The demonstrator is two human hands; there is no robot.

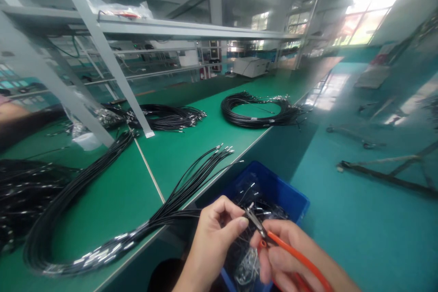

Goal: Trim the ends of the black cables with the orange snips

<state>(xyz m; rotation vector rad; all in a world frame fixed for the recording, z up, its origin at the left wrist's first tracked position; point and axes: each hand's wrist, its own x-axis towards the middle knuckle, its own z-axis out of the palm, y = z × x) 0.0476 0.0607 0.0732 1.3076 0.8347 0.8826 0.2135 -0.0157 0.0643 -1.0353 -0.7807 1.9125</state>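
Our left hand (217, 228) has thumb and forefinger pinched nearly together, seemingly on the end of a black cable (188, 213) that reaches it from the bundle on its left. Our right hand (287, 242) is curled loosely round the orange-handled pliers (299, 255), whose nose meets the work just beyond our left fingertips; we cannot tell whether the jaws have fully closed on anything there.

To do this step well, we judge it best to pinch close behind the cable's end so it cannot swivel, line the nose up squarely, and squeeze evenly, with our left thumb clear of the metal. A light, steady pull seems enough; a twist could mar the cable.

As for room, the blue bin (292, 195) sits directly below and beyond both hands, with loose pieces in it, so its far rim is the edge to mind if we reach forward. The bench (185, 143) has its near edge just left of our left hand, and the cable bundle (99, 255) lies along and over that edge, where a tug could drag other strands. A coil (253, 121) rests well ahead of the left hand. To the right of our right hand, floor (342, 232) gives the elbow space to swing
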